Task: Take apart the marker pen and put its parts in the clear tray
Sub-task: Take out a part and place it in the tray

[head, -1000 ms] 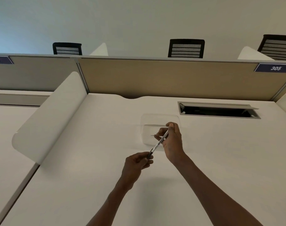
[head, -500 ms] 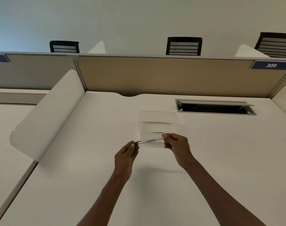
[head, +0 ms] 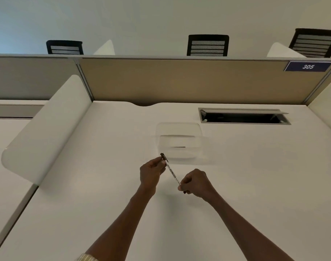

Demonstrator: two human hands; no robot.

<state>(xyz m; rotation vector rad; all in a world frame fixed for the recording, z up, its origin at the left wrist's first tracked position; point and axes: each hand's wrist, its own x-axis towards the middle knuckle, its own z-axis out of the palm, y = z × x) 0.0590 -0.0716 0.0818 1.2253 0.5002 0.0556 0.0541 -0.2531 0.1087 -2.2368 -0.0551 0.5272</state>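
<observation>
I hold a slim white marker pen (head: 173, 173) with dark print above the white desk, slanting from upper left to lower right. My left hand (head: 151, 173) pinches its upper end, where a black end piece (head: 164, 157) sticks out past my fingers. My right hand (head: 195, 183) is closed around its lower end, and a dark tip shows just below my thumb. The clear tray (head: 179, 129) lies on the desk just beyond my hands. A thin dark part (head: 178, 147) rests inside the tray.
An open cable hatch (head: 244, 117) is sunk into the desk at the back right. A tan partition (head: 179, 80) with a "305" label closes the back. A white curved divider (head: 46, 127) stands on the left. Black chair backs show behind the partition.
The pen has swung from lying nearly level in front of the tray to a steep slant. My right hand moved down and toward me; my left hand rose a little toward the tray.
</observation>
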